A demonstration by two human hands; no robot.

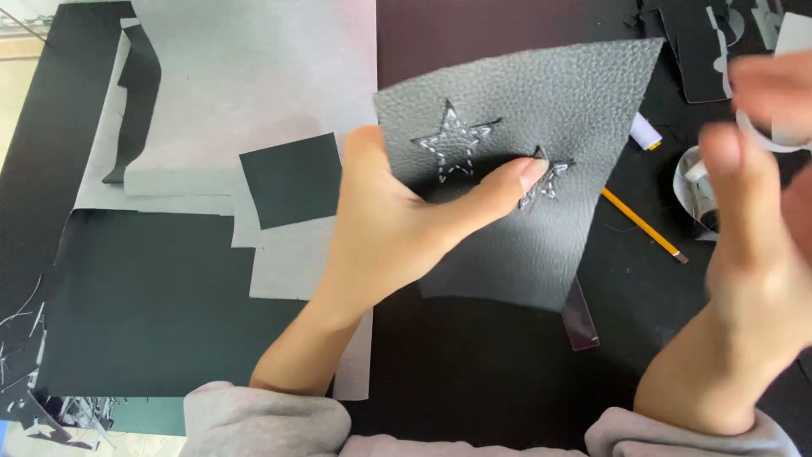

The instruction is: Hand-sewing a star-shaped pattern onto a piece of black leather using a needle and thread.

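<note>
- I am watching the left hand (385, 228) pinching a grey leather sheet (541, 110) by its left edge, thumb behind, index finger laid across the front beside the second star.
- The sheet is hanging tilted above the dark table (474, 364), top edge rising to the right; its long axis is running from lower left to upper right, and it lies up and right of the left hand.
- Two star outlines are showing on it, the left star (454, 145) stitched in pale thread, the smaller star (548, 179) partly under the fingertip.
- The right hand (753, 254) is raised at the right edge, blurred, fingers closing narrowly on something thin and white; what it is I cannot tell. It is sitting apart from the sheet, so the left is the nearer hand.
- Outward: a pencil (644, 225) lying diagonally just right of the sheet, a white thread spool (647, 133) above it.
- A black square (292, 179) is resting on pale paper (254, 76) to the left.
- I am seeing no packages, labels or signs here.
</note>
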